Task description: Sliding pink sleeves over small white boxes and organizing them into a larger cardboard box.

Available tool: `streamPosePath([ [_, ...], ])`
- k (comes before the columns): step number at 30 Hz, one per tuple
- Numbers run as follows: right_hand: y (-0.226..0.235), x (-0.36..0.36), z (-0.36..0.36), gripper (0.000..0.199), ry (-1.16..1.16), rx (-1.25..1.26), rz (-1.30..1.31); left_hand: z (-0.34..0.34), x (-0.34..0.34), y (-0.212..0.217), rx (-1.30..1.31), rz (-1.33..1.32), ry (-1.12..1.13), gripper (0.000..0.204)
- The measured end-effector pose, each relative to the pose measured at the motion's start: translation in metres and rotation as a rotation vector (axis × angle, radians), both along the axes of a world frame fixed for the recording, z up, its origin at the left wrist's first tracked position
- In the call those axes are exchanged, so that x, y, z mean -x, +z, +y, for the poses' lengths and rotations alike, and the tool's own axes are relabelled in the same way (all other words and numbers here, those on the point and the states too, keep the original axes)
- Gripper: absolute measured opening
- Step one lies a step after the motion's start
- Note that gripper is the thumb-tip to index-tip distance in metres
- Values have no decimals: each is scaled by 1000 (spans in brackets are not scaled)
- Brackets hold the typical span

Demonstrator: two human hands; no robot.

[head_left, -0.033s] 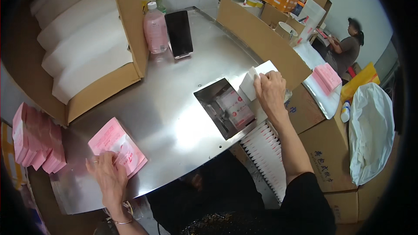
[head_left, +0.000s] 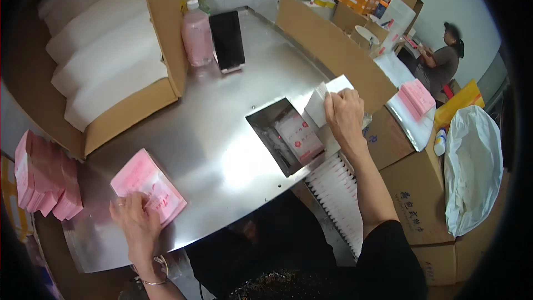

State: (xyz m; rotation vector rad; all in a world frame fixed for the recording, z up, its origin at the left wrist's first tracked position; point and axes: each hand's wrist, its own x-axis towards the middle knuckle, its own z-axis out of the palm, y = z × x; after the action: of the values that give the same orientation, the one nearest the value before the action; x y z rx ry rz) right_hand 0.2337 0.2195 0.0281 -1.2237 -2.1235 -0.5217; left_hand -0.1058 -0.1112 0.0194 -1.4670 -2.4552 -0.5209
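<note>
On the metal table at the left lies a small stack of pink-and-white printed packets (head_left: 152, 180). My left hand (head_left: 136, 216) rests on its near left corner with bent fingers closed on the edge. Toward the right, my right hand (head_left: 345, 114) pinches a white, flat-sided block (head_left: 319, 105), whose material I cannot make out. It stands beside a rectangular opening (head_left: 266, 130) in the tabletop. Inside the opening lies a pink-and-white packet (head_left: 300, 136) next to dark metal parts. My palm and fingers hide part of the white block.
A carton (head_left: 130, 111) of white folded sheets stands at the left, above piled pink packets (head_left: 47, 175). A pink bottle (head_left: 197, 36) and a phone (head_left: 227, 41) stand behind. Below the opening runs a row of white packets (head_left: 336, 194). Cartons (head_left: 416, 205) and another person (head_left: 444, 61) are at the right.
The packet inside the opening sits slightly differently, with more of its printed face showing. Both hands keep their places; the whole view has shifted a little.
</note>
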Motion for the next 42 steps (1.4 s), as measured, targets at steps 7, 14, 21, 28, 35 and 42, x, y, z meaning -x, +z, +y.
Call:
streamPosePath([
  [7, 6, -8, 4, 18, 63, 138, 116, 50, -71, 10, -196, -138, -426, 18],
  [14, -16, 28, -36, 41, 432, -96, 114, 91, -117, -26, -162, -301, -686, 37],
  [21, -45, 84, -126, 35, 754, 96, -105, 93, -113, -24, -78, -193, -475, 81],
  [28, -29, 73, -125, 25, 845, 154, 132, 91, -102, -27, -90, -93, -452, 59],
  [35, -2, 4, -5, 19, 70, -37, 53, 98, -121, -18, -7, -182, -241, 49],
  [42, 4, -2, 4, 15, 83, 124, 129, 105, -104, -11, -128, 121, -422, 58],
])
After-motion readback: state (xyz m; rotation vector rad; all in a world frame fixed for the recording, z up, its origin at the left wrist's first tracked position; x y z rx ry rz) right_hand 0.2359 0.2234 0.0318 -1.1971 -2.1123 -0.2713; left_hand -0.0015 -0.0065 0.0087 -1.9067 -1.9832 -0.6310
